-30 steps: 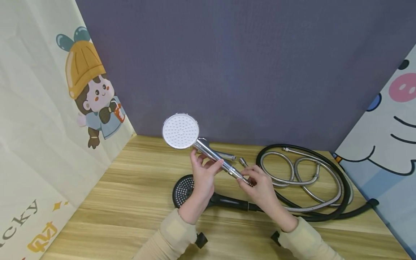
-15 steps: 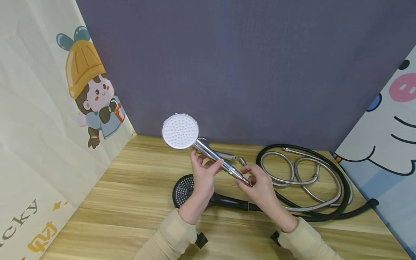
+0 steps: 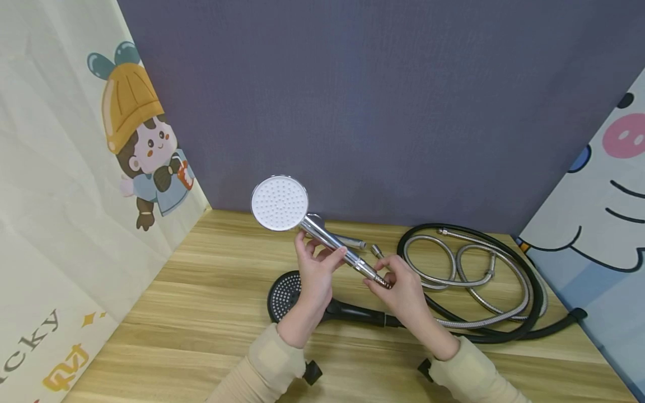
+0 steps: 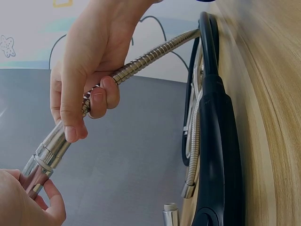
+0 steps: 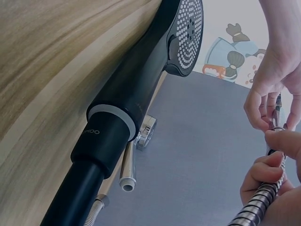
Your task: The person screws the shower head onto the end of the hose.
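My left hand (image 3: pixel 314 274) grips the handle of a chrome shower head (image 3: pixel 279 202), its round white spray face turned toward the head camera. The shower head is held up above the table, tilted with its handle down to the right. A metal hose connector (image 4: pixel 51 145) meets the handle's lower end; how far it is threaded is hidden. My right hand (image 3: pixel 403 288) has its fingers curled round the ribbed metal hose (image 4: pixel 146 59) just below the connector. In the left wrist view, its thumb and a finger reach onto the connector.
Below the hands lies a black shower head (image 3: pixel 355 313) with a black hose (image 3: pixel 539 291) attached. Behind is another chrome shower head (image 3: pixel 347 242). Coiled metal hoses (image 3: pixel 430 240) lie at the right. A grey panel (image 3: pixel 353 112) stands at the table's back edge.
The fingertips of my right hand have shifted slightly at the connector, uncovering more of it and the hose end. My left hand and the shower head stay nearly still.
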The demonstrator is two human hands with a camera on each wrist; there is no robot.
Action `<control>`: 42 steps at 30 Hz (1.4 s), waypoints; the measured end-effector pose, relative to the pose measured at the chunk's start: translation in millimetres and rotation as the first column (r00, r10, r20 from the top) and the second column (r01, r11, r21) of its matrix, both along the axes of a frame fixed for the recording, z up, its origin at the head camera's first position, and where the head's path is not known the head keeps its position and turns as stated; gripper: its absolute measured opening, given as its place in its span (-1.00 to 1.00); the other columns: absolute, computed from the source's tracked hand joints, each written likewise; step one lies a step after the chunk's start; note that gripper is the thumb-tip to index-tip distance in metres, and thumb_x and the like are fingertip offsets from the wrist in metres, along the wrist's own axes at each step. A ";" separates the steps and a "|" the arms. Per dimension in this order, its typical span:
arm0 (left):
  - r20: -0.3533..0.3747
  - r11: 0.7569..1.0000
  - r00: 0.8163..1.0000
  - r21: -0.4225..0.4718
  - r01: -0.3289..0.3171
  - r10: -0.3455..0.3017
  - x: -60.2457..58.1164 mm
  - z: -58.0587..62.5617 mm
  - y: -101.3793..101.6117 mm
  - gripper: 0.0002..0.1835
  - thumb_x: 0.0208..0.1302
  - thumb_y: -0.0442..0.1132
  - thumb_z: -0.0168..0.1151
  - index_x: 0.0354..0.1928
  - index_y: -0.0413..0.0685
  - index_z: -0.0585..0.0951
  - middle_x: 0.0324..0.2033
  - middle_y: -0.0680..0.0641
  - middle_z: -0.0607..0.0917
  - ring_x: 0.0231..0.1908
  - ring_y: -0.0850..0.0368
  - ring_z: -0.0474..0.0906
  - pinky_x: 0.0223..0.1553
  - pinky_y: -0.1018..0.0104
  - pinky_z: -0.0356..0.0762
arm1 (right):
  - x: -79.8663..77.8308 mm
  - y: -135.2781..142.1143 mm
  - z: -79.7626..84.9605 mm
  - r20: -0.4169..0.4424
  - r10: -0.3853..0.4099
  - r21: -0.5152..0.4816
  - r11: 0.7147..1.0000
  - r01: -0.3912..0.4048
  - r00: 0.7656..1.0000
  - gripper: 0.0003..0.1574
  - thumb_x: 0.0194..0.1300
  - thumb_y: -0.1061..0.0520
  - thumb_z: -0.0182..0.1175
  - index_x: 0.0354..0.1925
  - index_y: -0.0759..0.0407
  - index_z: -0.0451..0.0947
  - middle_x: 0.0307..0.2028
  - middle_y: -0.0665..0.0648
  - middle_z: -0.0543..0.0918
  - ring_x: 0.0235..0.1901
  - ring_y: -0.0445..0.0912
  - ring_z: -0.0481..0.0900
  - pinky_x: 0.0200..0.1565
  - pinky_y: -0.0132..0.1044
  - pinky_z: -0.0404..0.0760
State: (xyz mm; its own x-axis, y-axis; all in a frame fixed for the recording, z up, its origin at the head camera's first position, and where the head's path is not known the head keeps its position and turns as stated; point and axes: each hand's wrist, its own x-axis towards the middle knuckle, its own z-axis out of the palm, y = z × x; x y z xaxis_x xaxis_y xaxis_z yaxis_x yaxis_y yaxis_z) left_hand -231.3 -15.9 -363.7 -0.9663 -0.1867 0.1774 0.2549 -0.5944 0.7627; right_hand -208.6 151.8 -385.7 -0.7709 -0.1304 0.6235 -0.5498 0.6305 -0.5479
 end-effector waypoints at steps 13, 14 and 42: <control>0.000 1.000 1.000 -0.002 0.008 -0.008 -0.8 -0.8 -0.6 -0.11 -0.03 -0.64 0.28 0.29 0.09 0.12 -0.15 -0.06 0.40 -0.31 0.13 0.55 -0.23 0.18 0.72 | 0.2 1.2 0.2 -0.007 0.039 -0.012 0.999 -0.039 0.999 -0.63 -0.10 0.25 0.48 -0.32 0.11 0.50 -0.41 0.05 0.51 -0.66 -0.38 0.44 -0.69 -0.57 0.44; -0.001 1.000 1.000 -0.005 0.009 -0.009 -0.8 -0.8 -0.8 -0.11 -0.03 -0.64 0.28 0.29 0.09 0.12 -0.15 -0.06 0.39 -0.31 0.13 0.55 -0.23 0.19 0.72 | 0.0 1.0 0.3 -0.013 0.041 -0.010 0.999 -0.042 0.999 -0.64 -0.09 0.26 0.47 -0.32 0.12 0.51 -0.40 0.04 0.51 -0.65 -0.38 0.44 -0.69 -0.58 0.44; 0.006 1.000 1.000 -0.021 0.005 -0.005 0.7 0.9 -1.3 -0.11 -0.03 -0.63 0.28 0.30 0.06 0.12 -0.15 -0.07 0.39 -0.31 0.11 0.55 -0.25 0.20 0.72 | 1.5 -0.1 1.0 0.010 0.052 -0.012 0.999 -0.052 0.999 -0.61 -0.06 0.22 0.47 -0.25 0.13 0.51 -0.36 0.00 0.53 -0.66 -0.38 0.40 -0.71 -0.58 0.38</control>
